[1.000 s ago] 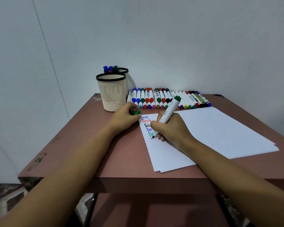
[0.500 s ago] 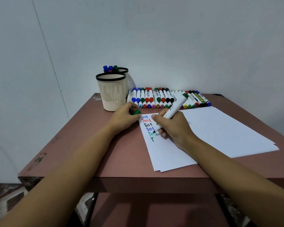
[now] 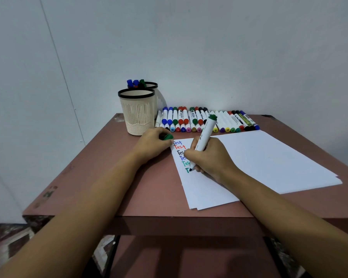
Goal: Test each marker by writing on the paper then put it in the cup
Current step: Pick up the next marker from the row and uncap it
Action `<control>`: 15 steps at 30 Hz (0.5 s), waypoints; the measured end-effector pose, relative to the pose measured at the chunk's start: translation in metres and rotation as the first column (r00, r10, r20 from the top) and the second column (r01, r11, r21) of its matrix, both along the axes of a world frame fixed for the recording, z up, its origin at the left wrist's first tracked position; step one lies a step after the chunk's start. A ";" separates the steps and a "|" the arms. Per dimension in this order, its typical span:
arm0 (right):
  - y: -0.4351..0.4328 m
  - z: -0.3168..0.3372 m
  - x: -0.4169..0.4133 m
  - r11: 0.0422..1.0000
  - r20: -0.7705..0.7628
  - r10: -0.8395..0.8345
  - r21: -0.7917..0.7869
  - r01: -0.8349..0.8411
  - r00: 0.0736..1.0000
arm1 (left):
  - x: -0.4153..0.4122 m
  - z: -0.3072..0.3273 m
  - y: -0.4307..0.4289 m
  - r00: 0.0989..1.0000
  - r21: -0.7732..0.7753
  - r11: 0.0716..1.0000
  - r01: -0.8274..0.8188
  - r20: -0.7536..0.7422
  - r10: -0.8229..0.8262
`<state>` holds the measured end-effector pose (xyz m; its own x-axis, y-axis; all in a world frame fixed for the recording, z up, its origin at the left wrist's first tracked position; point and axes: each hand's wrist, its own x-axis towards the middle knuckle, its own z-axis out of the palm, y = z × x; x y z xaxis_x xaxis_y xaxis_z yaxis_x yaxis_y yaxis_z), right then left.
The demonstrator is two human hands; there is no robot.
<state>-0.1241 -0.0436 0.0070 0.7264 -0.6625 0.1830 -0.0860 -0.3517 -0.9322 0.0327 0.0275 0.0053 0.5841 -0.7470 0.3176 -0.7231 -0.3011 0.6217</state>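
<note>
Swung steeper than half a second ago: white marker with green end [image 3: 206, 131], tip dropped to the sixth line, touching the sheet just beside a green "T". Gripped in right hand [image 3: 209, 155], fingers curled tight round the lower barrel, heel of hand resting on stack of white paper sheets [image 3: 269, 157]. Green end pointing up and away toward the back. Unmoved since then: left hand [image 3: 151, 144], at the sheet's top left corner, fingers curled round small green cap [image 3: 167, 137]. Five coloured "Test" lines [image 3: 180, 147] above the tip: blue, red, black, blue, teal, partly hidden by the right hand. Paper stack lying on reddish-brown table [image 3: 149, 187], sheets slightly fanned at the near corner. Cream ribbed plastic cup with black rim [image 3: 138, 115] upright near the table's back left, just beyond the left hand, contents not possible to tell. Second black-rimmed cup [image 3: 154, 85] right behind it, mostly hidden, blue and green marker tops [image 3: 136, 82] sticking out. Long row of capped markers [image 3: 181, 119] lying side by side along the back edge, from the cups rightward, behind the paper. Plain grey-white wall [image 3: 209, 47] behind everything.
</note>
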 end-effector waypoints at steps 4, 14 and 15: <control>0.000 0.001 -0.002 1.000 0.007 -0.005 -0.017 0.005 1.000 | 0.000 0.000 0.000 1.000 -0.006 1.000 0.003 -0.011 -0.003; -0.003 -0.001 0.001 0.998 0.016 -0.054 -0.013 0.054 0.998 | 0.001 -0.002 0.000 1.000 -0.014 1.000 0.002 -0.013 -0.002; -0.002 0.000 0.001 0.998 0.026 -0.060 -0.017 0.061 0.998 | 0.001 -0.001 0.000 1.000 -0.013 1.000 0.003 -0.013 -0.003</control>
